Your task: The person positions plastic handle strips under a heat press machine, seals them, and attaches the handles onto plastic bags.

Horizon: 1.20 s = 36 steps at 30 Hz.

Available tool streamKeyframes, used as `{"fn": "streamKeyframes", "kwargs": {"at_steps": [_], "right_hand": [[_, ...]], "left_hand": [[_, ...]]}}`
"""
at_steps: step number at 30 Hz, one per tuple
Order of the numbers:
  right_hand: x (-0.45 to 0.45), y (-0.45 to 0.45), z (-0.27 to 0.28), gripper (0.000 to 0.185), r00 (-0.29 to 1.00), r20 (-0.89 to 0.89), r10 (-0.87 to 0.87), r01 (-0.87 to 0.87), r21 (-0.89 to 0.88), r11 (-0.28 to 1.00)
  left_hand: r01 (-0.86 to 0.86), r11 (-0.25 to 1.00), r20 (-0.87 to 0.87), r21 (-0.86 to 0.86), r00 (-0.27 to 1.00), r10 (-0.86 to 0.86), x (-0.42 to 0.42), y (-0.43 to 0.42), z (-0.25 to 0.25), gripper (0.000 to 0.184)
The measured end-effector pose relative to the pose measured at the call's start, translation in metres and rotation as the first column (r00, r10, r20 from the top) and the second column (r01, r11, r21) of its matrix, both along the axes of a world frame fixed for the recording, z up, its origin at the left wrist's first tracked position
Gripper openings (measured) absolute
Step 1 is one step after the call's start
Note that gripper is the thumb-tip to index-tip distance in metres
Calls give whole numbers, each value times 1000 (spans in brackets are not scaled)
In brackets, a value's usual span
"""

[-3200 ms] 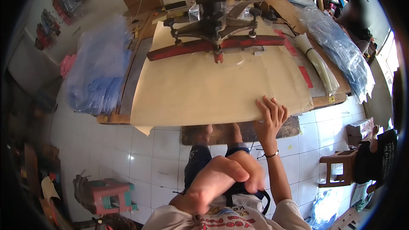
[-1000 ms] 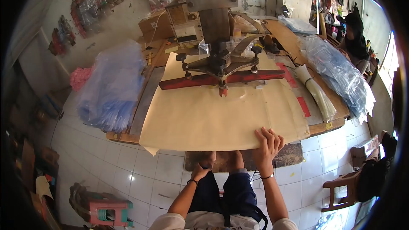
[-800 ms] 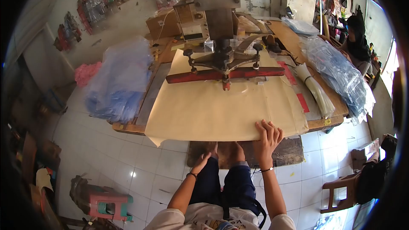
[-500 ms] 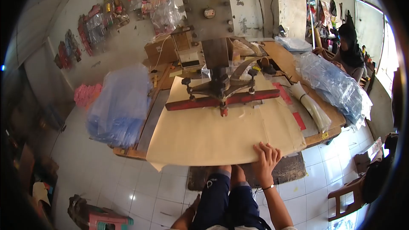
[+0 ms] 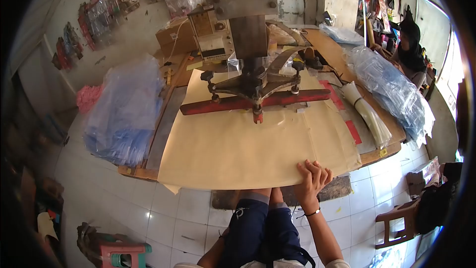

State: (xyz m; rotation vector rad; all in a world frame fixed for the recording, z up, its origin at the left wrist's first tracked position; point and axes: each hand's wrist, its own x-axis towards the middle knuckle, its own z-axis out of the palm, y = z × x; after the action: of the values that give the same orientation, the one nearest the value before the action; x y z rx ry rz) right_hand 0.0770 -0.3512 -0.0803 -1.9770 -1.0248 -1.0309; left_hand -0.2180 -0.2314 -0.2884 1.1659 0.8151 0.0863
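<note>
A wide tan sheet (image 5: 233, 159) covers the front of the worktable, its front edge overhanging and its front left corner bent down. My right hand (image 5: 313, 177) is at that front edge, right of centre, with bent fingers closed on the sheet's border. Over the back part of the sheet is a press head (image 5: 257, 82) carrying a long red bar (image 5: 292, 98); whether the bar touches the sheet I cannot tell. My left forearm (image 5: 212, 252) hangs beside my left thigh, below the table. The fingers of my left hand are hidden by my leg.
Piled clear bluish plastic (image 5: 124, 114) lies on the left, more plastic bags (image 5: 391, 87) on the right. A tied bundle of clear strips (image 5: 368, 114) lies beside the sheet. Another person (image 5: 410, 49) is at the far right. Stools (image 5: 121, 253) stand on the floor.
The view has shifted, so the table and press appear higher and slightly further left. My right hand remains at the sheet's front edge. My left hand has moved further behind my leg.
</note>
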Motion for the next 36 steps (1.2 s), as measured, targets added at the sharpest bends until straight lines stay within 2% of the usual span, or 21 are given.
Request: {"fn": "streamKeyframes", "kwargs": {"at_steps": [9, 10, 13, 15, 17, 19, 20, 23, 27, 29, 30, 36], "right_hand": [[5, -6, -1, 40, 1000, 22, 16, -14, -89, 996], [7, -5, -5, 40, 999, 37, 13, -10, -80, 997], [4, -6, -1, 35, 1000, 18, 12, -11, -60, 998], [-3, -6, 7, 30, 998, -55, 33, -34, -26, 999], [1, 1, 0, 30, 999, -32, 26, -25, 14, 1000], [0, -1, -1, 29, 1000, -25, 12, -12, 15, 1000], [-1, -1, 0, 29, 1000, -20, 4, -4, 13, 1000], [-1, 1, -1, 31, 1000, 2, -21, 21, 14, 1000], [1, 0, -7, 32, 1000, 12, -25, 25, 13, 1000], [1, -1, -8, 31, 1000, 13, -26, 26, 11, 1000], [4, -4, -14, 38, 998, 34, -55, 56, -34, 998], [4, -4, -16, 33, 998, 20, -60, 61, -31, 998]], "left_hand": [[-366, 929, 176, 51, 919, 353, 11, 27, -23, 61], [-299, 948, 94, 109, 953, 289, 14, 33, 8, 55], [4, 889, -5, 458, 1000, -2, 14, 49, 19, 48], [159, 858, -85, 489, 987, -135, 15, 44, 23, 62], [300, 801, -205, 519, 953, -223, 17, 37, 22, 73], [522, 581, -471, 625, 845, -253, 15, 25, -18, 86], [513, 443, -473, 735, 857, -205, 11, 15, -53, 87], [577, 453, -606, 679, 789, -97, 40, 3, -22, 84], [595, 537, -656, 598, 748, -99, 56, 18, -26, 79], [590, 560, -661, 582, 744, -97, 59, 25, -26, 77], [592, 570, -670, 570, 737, -94, 57, 28, -29, 78], [501, 680, -650, 535, 759, -48, 51, 48, -29, 75]]}}
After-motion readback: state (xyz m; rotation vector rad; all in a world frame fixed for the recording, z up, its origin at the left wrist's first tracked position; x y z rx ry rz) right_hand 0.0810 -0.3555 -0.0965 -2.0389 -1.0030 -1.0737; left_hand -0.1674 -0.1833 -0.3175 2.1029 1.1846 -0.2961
